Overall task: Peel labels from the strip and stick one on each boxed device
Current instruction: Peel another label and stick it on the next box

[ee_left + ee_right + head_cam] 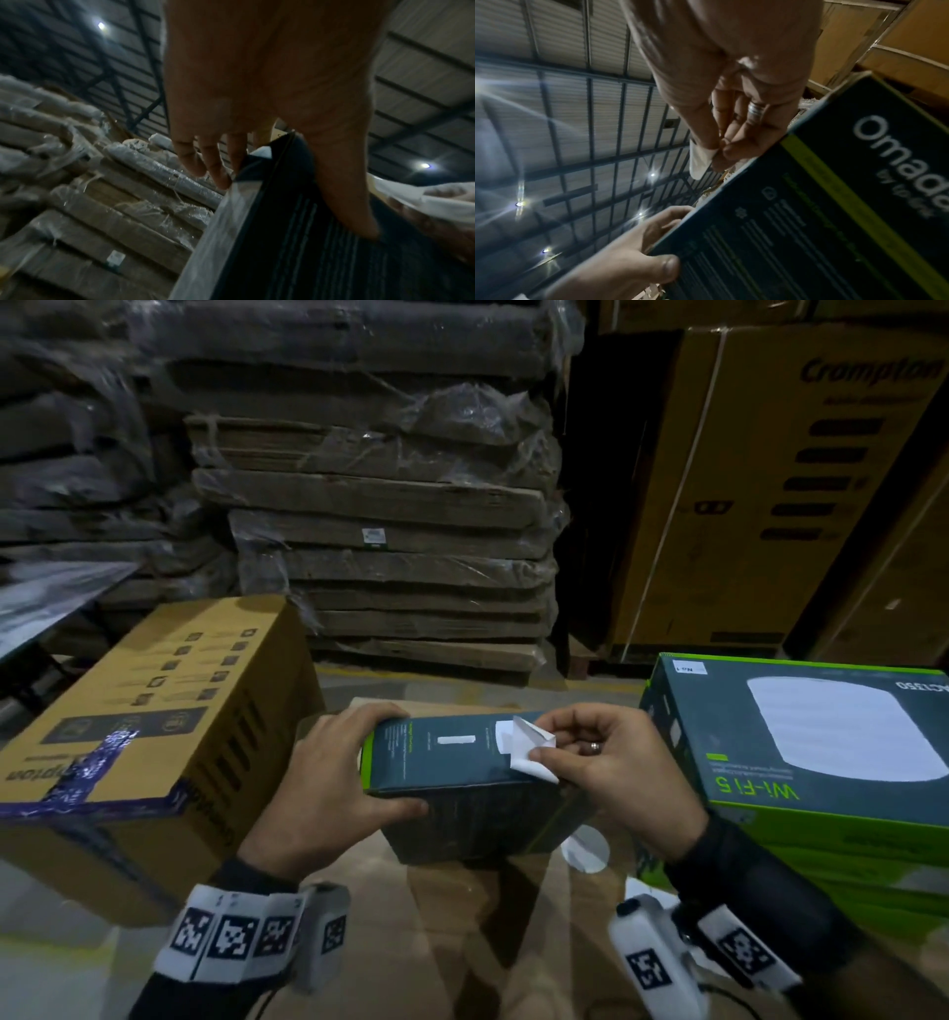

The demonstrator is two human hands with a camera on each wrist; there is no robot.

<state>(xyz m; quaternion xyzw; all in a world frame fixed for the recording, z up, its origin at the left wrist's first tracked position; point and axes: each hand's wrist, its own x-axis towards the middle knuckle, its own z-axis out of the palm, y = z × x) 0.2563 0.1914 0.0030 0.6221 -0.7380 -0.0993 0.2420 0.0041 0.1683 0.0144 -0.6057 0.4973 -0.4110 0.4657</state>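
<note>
A dark boxed device point(447, 757) with a green edge stands on a cardboard surface point(462, 942). My left hand point(354, 762) grips its left end, fingers over the far edge and thumb on the near face. My right hand point(539, 742) pinches a curled white label point(524, 752) between thumb and forefinger, above the right part of the box's top face. One end of the label lies against that face. The left wrist view shows my left hand point(290, 203) on the box point(295, 253). In the right wrist view my right hand point(718, 148) pinches the label point(700, 162) over the box point(834, 203).
A stack of green Wi-Fi device boxes point(821, 762) stands close on the right. A large yellow-brown carton point(154, 711) lies on the left. White paper scraps point(585, 852) lie by the box's right side. Wrapped cardboard stacks point(385, 531) rise behind.
</note>
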